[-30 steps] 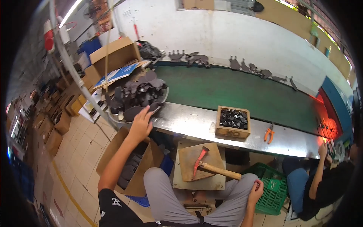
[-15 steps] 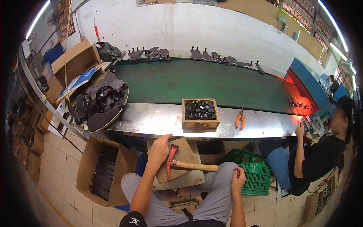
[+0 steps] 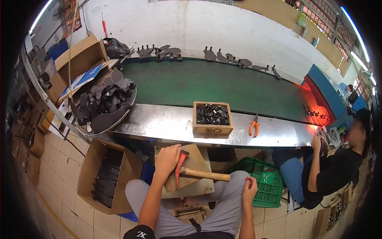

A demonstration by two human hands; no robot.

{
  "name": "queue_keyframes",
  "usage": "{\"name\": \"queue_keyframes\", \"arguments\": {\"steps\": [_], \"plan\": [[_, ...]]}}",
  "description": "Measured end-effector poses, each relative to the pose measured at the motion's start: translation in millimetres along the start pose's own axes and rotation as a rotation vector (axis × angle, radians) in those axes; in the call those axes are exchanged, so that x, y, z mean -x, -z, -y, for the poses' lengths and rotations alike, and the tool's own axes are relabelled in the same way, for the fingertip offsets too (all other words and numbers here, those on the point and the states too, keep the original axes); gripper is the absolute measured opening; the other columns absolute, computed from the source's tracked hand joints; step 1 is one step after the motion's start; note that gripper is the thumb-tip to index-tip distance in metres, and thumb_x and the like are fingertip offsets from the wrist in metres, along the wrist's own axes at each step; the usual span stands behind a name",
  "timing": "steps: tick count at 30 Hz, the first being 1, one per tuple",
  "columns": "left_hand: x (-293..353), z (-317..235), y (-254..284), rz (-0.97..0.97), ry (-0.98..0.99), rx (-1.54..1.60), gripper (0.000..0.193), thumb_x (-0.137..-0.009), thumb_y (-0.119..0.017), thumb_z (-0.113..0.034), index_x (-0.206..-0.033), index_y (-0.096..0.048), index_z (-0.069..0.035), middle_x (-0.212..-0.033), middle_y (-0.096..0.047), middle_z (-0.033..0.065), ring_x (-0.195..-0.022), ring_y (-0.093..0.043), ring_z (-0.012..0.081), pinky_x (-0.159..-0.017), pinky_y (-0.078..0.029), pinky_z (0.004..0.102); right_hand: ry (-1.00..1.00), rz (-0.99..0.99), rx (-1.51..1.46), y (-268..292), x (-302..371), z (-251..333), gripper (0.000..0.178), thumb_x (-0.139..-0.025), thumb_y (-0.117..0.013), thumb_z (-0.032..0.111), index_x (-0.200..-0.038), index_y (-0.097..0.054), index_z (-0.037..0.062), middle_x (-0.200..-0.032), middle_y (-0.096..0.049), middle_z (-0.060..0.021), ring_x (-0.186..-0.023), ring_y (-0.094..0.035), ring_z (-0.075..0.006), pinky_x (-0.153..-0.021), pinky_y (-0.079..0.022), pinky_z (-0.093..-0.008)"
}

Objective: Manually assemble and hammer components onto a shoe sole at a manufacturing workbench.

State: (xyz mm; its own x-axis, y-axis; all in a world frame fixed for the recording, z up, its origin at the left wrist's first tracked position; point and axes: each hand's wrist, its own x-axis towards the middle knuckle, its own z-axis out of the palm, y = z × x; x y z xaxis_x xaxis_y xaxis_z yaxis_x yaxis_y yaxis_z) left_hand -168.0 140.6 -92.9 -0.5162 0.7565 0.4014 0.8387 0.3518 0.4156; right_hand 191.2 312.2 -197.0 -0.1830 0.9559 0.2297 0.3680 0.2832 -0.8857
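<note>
My left hand lies over the left part of a wooden board, palm down with fingers fairly straight and nothing visible in it. Just right of it, a hammer with a red head and a wooden handle rests on the board, its handle pointing right towards my knee. My right hand is beside my right knee, its fingers curled closed; whatever they may hold is hidden. Beyond the board, a wooden box of small black parts stands on the metal table edge. Orange-handled pliers lie to its right.
A basket heaped with dark flat pieces stands at left, above an open carton of similar pieces. Beyond the metal edge runs a green conveyor belt, with dark pieces along its far side. A green crate and a seated co-worker are at right.
My left hand has drawn its pointing fingers back from the table edge and settled lower over the board. My right hand and the hammer stay put. The co-worker's hands have come closer together.
</note>
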Motion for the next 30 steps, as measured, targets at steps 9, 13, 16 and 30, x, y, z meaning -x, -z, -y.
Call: {"name": "queue_keyframes", "arguments": {"steps": [9, 13, 16, 30], "plan": [[-0.3, -1.0, 0.7, 0.002, 0.022, 0.016, 0.025, -0.099, -0.05, -0.022, -0.104, -0.067, -0.005, -0.094, -0.071, 0.0125, -0.087, -0.067, 0.0293, -0.078, -0.047, 0.0421, -0.002, 0.0, -0.012, -0.5, 0.7, -2.3, 0.014, -0.094, -0.055, 0.005, -0.102, -0.065, 0.0002, -0.09, -0.068, -0.0051, -0.065, -0.052, -0.0077, -0.058, -0.043, -0.0234], [-0.7, -2.5, 2.3, 0.013, 0.02, 0.008, 0.024, -0.099, -0.05, -0.022, -0.105, -0.067, -0.005, -0.095, -0.071, 0.0125, -0.088, -0.067, 0.0289, -0.078, -0.047, 0.042, 0.01, -0.013, -0.011, -0.1, 0.6, -0.9, 0.013, -0.094, -0.056, 0.004, -0.102, -0.065, 0.0003, -0.09, -0.068, -0.0049, -0.065, -0.052, -0.0077, -0.058, -0.043, -0.0235], [-1.1, -3.4, 3.3, 0.018, 0.02, 0.002, 0.024, -0.099, -0.05, -0.022, -0.105, -0.067, -0.005, -0.095, -0.071, 0.0123, -0.088, -0.067, 0.0288, -0.078, -0.047, 0.0421, 0.002, -0.011, -0.021, -0.5, -0.3, 1.5, 0.013, -0.094, -0.055, 0.004, -0.101, -0.065, 0.0004, -0.09, -0.068, -0.0048, -0.066, -0.052, -0.0078, -0.059, -0.043, -0.0234], [-2.0, -5.0, 4.5, 0.001, 0.017, 0.025, 0.023, -0.099, -0.05, -0.021, -0.104, -0.066, -0.006, -0.093, -0.07, 0.012, -0.087, -0.066, 0.0292, -0.077, -0.046, 0.0421, -0.008, -0.012, -0.013, 0.6, 0.8, 4.9, 0.013, -0.095, -0.056, 0.005, -0.103, -0.065, 0.0012, -0.09, -0.068, -0.0025, -0.069, -0.052, -0.0063, -0.062, -0.043, -0.0216]]}}
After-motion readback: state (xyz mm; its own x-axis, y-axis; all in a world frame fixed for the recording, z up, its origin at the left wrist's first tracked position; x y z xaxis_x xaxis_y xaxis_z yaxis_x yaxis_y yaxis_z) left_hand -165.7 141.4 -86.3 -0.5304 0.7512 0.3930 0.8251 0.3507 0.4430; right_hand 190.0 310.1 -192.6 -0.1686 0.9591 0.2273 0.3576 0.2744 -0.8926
